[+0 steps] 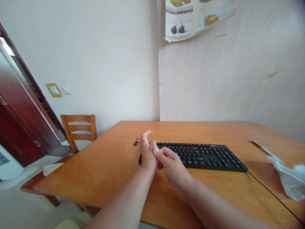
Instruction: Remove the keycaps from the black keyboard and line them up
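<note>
My left hand is raised over the left end of a black keyboard, its back partly turned to me. One finger stretches up and away, and others are bent; nothing shows in it. My right hand meets it from the right, thumb and bent index finger closed on a finger or the edge of the left hand. The exact grip is partly hidden. Both hands cover part of the keyboard's near left side. Just left of them lies a small black piece beside a thin, pale looped cord.
The keyboard's cable runs to the right front of the wooden table. At right lie a crumpled clear plastic bag and a thin pale stick. A wooden chair stands left; a wall is behind.
</note>
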Available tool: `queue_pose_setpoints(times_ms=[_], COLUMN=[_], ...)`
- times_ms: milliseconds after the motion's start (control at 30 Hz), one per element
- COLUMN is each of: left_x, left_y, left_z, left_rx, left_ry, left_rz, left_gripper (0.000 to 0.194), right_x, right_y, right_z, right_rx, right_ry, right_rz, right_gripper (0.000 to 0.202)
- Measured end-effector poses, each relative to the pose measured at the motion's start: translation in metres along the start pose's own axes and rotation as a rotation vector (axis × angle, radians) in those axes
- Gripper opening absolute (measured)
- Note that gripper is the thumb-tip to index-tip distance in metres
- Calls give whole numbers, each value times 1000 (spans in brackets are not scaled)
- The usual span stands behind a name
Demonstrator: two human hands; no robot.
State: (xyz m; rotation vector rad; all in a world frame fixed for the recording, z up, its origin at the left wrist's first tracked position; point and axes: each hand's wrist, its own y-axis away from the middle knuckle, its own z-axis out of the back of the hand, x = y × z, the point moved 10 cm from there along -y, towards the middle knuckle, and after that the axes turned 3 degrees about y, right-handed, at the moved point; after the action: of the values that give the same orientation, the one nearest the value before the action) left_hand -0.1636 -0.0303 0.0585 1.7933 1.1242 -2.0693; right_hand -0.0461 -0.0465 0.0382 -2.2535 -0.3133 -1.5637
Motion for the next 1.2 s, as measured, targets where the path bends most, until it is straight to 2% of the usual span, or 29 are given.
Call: queue_pose_setpoints(times_ms=[100,300,400,500,633,767,867,1067,1200], left_x=[-3,-2,2,-2,-15,-22,-14,3,5], left_y=[2,-10,-12,-9,-1,2,-3,-12,-11], left_z=[1,14,15,15,11,9,11,11,9], left_rx=[-14,-62,-74,-99,-81,-59,-73,-55,-49], left_ry=[-3,63,53,-29,-156,-186,-110,106,149], left_rz=[-15,113,158,69,-100,-170,-104,107,173], left_gripper=[46,39,38,41,44,46,42,33,32], right_x=[1,21,18,8,-6,-9,-2,10,5], right_y=[-1,8,9,7,4,6,8,11,9], right_z=[3,-25,-23,-15,-4,-5,-12,-24,-23], right_rx=[-18,215,178,109,5,1,67,175,175], right_ry=[-46,79,111,-8,-135,-186,-145,-68,-87], right_rz=[-21,82,62,-10,-96,-135,-118,-60,-63], right_gripper=[39,18,17,12,19,19,11,31,18])
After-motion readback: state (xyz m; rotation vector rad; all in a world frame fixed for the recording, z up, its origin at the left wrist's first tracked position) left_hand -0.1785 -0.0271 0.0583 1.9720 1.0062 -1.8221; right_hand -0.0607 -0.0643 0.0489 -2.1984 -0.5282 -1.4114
